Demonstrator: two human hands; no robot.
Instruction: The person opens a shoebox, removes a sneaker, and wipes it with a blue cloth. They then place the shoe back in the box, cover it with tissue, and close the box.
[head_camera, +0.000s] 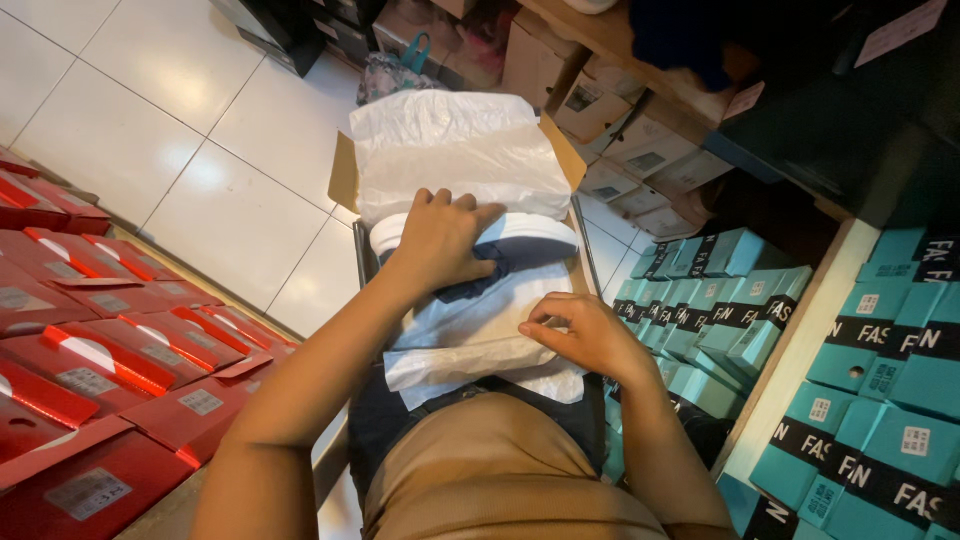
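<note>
— What sits nearest the person?

— The right hand (590, 335), fingers curled, pinching the edge of the white tissue paper (470, 335) that lies across the lap. Its grip is narrow, closed on the paper.

— And the left hand?

— Just beyond it, the left hand (440, 240) lies flat, fingers spread, pressing down on the dark shoe (505, 265). It is a palm-down hold, not a closed grip.

— Where exactly is the shoe?

— In the open cardboard shoebox (345, 175) on the person's knees, lying on the tissue, with more white wrapping (450, 150) bunched at the far end of the box.

— Which way does it point?

— Its long axis seems to run across the box, left to right, on its side, with the white sole turned away from the person. I can't tell toe from heel, as the hand covers much of it.

— How should the wrapping be handled?

— I'd judge: keep the left palm steady so the shoe doesn't roll, and draw the paper over smoothly, since thin tissue tears if yanked.

— What's around them?

— Red shoeboxes (100, 350) stacked on the left, teal ones (880, 400) on the right, pale floor tiles (170, 110) farther off.
</note>
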